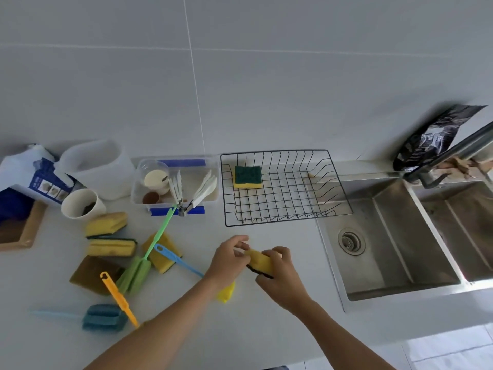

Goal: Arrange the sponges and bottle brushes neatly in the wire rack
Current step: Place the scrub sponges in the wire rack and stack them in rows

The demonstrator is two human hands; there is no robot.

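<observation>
Both grips, left hand (229, 259) and right hand (280, 273), closed on one yellow sponge (260, 260) above the table (266, 316), just short of the wire rack (282, 206) holding one green-topped sponge (247, 177); leftward, five loose sponges and four bottle brushes scattered, nothing between.

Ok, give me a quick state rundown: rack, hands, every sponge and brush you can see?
wire rack: holds one sponge, otherwise empty
sponge in rack: flat, green side up, far-left corner
left hand: gripping the held sponge
right hand: gripping the held sponge
held sponge: lifted, between both hands
green brush: lying across a counter sponge
orange brush: lying on counter
blue brush: lying on counter
</observation>
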